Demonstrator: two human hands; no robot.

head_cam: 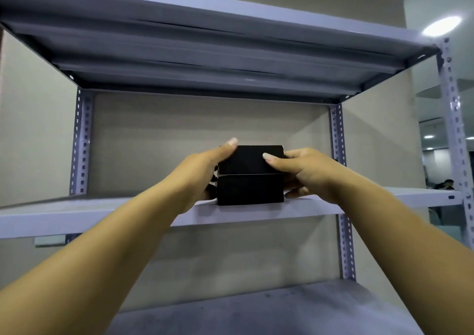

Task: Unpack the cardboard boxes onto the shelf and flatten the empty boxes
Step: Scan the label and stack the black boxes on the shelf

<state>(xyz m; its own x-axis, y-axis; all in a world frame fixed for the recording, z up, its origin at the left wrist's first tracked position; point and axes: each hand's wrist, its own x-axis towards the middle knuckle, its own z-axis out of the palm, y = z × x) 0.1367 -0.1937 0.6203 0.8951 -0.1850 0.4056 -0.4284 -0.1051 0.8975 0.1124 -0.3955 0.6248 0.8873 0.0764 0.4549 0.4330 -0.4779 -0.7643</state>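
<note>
Reaching up and forward, both arms stretch toward the middle shelf [256,213] of a pale metal rack, and the hands meet around a stack of two black boxes [250,175]. The left hand [202,173] clasps the stack's left side: its thumb lies up along the top box's [252,159] left front edge, nail showing, while the rest of its fingers wrap round the far side and are hidden, so how tightly they curl cannot be told. The right hand [305,172] mirrors it on the right, thumb laid across the front face of the top box, fingers curled round the right side, and one finger peeking out low beside the bottom box [250,190]. So the stack is held between two hands, squeezed from both flanks.

The boxes sit squarely one on the other, faces flush, upright, both closed, so what is inside is not visible. The bottom box meets the shelf at its front lip, close to the edge; whether it is fully resting there or just touching cannot be told.

Above hangs the underside of the top shelf [205,60], ribbed and grey. Below, a dusty lower shelf [269,314] fills the bottom of the view. Perforated uprights [456,134] frame the bay against a beige wall [205,124].
</note>
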